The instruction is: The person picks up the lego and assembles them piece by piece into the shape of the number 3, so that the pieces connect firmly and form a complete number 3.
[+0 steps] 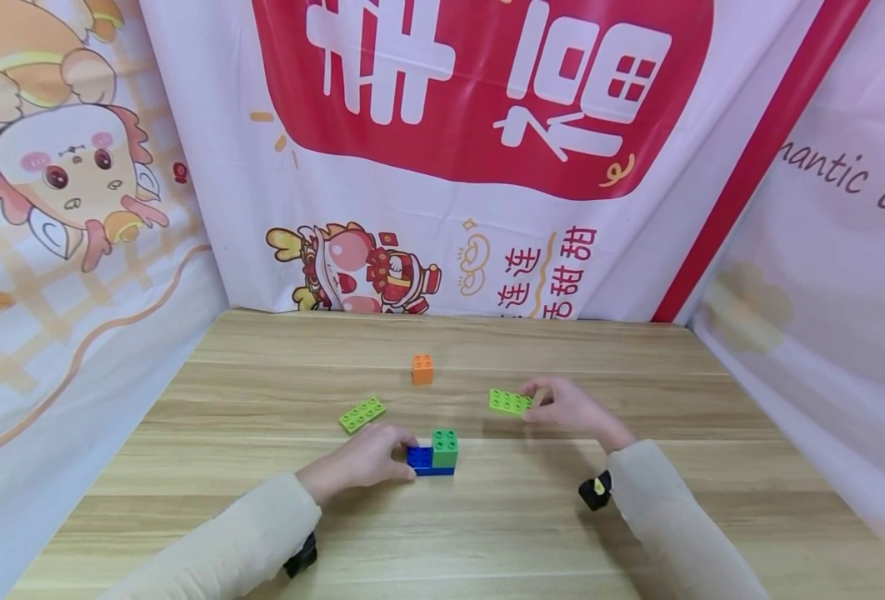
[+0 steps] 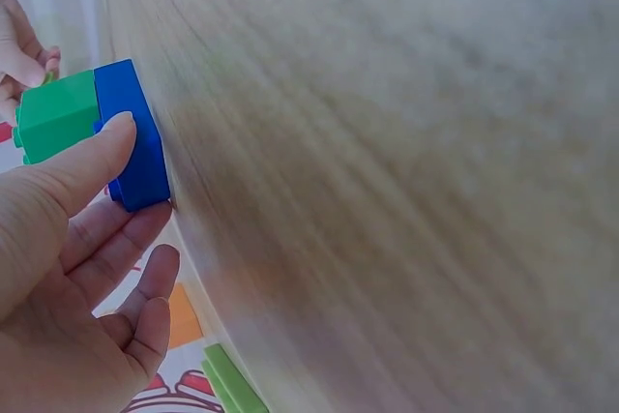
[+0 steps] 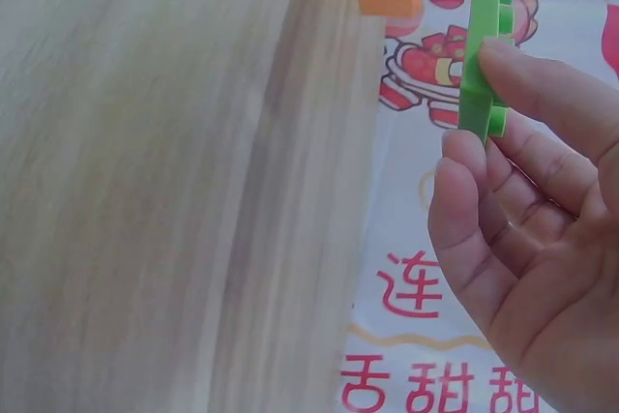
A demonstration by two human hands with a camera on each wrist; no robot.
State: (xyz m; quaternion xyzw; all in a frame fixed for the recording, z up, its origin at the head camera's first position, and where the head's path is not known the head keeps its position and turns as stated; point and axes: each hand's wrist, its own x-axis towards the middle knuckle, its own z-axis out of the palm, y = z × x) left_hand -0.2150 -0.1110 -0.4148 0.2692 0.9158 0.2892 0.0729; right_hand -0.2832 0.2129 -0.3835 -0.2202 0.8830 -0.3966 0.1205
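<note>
My left hand (image 1: 371, 456) pinches the left end of a blue building brick (image 1: 420, 457) between thumb and fingers. On the blue brick's right half sits a taller green brick (image 1: 445, 448), studs up. In the left wrist view the thumb lies on the blue brick (image 2: 145, 147) beside the green brick (image 2: 60, 113). My right hand (image 1: 565, 405) holds a flat lime-green brick (image 1: 510, 402) by its right end. The right wrist view has this lime-green brick (image 3: 479, 55) raised above the table, gripped by thumb and fingers.
An orange brick (image 1: 422, 369) stands farther back on the wooden table (image 1: 517, 533). Another flat lime-green brick (image 1: 362, 415) lies just behind my left hand. Printed cloth (image 1: 382, 183) closes off the back of the table, with more cloth at both sides.
</note>
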